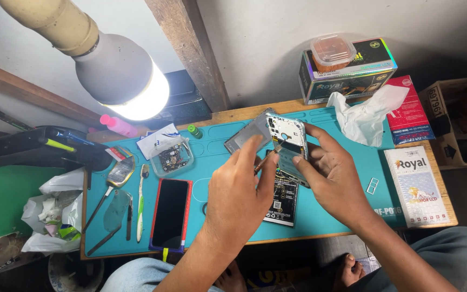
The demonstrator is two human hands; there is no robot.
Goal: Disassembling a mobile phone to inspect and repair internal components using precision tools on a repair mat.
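Head view looks down on two bare hands meeting above a teal work mat (347, 157). One opened phone frame (287, 141), its insides facing up, sits between them: the right hand (336, 176) grasps it, thumb on the near edge and fingers curled round the far side. The left hand (241, 192) pinches one thin tool (264, 162) between thumb and forefinger, its tip at the frame's near-left edge; what kind of tool it is I cannot tell, since the fingers hide most of it. Just behind the frame and beyond the left fingertips lies one grey back cover (247, 135). Under the two hands rests one black battery (283, 201), flat on the mat.

Left of the left hand lies one dark phone screen in a red case (171, 213), and further left one toothbrush (141, 200), then what look like two pairs of tweezers (99, 211). Beyond those, one clear plastic tub holding a circuit board (172, 158) stands near one small green-capped bottle (194, 131).

Right of the right hand lies one small white SIM tray (372, 185), then one white flat box (418, 186). Beyond the right hand sits one crumpled white tissue (366, 116), one red packet (411, 111), and one shiny carton (347, 75) with one lidded plastic container (332, 52) on top. One lit bulb (120, 78) hangs above the far left.
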